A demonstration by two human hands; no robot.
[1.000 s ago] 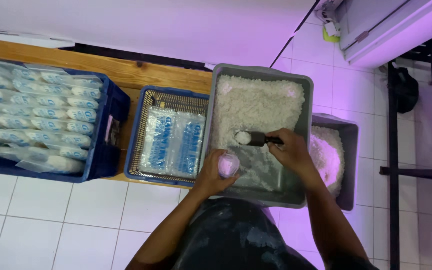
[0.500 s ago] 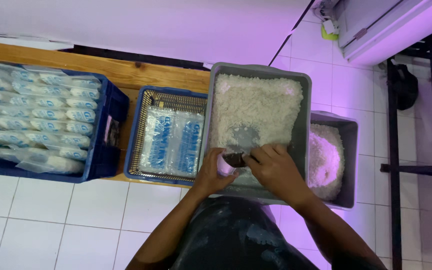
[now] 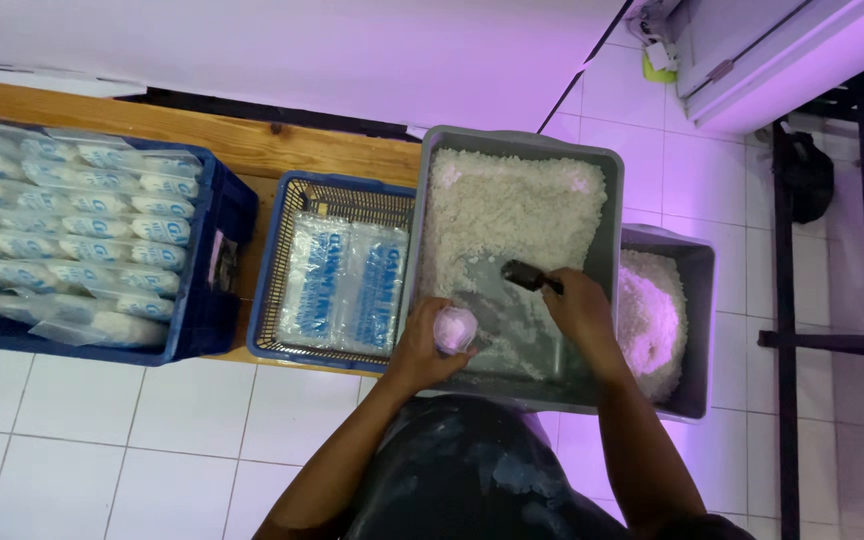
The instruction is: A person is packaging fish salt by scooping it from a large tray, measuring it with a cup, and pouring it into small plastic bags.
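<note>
A grey tub (image 3: 422,240) in front of me holds white granular material (image 3: 512,210) heaped toward its far end. My left hand (image 3: 422,345) holds a small clear plastic bag (image 3: 454,328) partly filled with the white grains, upright over the tub's near end. My right hand (image 3: 580,308) grips a dark scoop (image 3: 525,276) whose head points into the bare middle of the tub, close to the bag.
A blue wire basket (image 3: 272,270) left of the tub holds flat clear bags. A dark blue crate (image 3: 217,290) at far left is full of packed bags. A second grey tub (image 3: 697,300) of white grains sits at right. All rest on a wooden bench (image 3: 252,140) over white tiles.
My right hand brought the scoop from the pile down to the bag, then lifted it back out toward the tub's middle. The bag in my left hand looks fuller.
</note>
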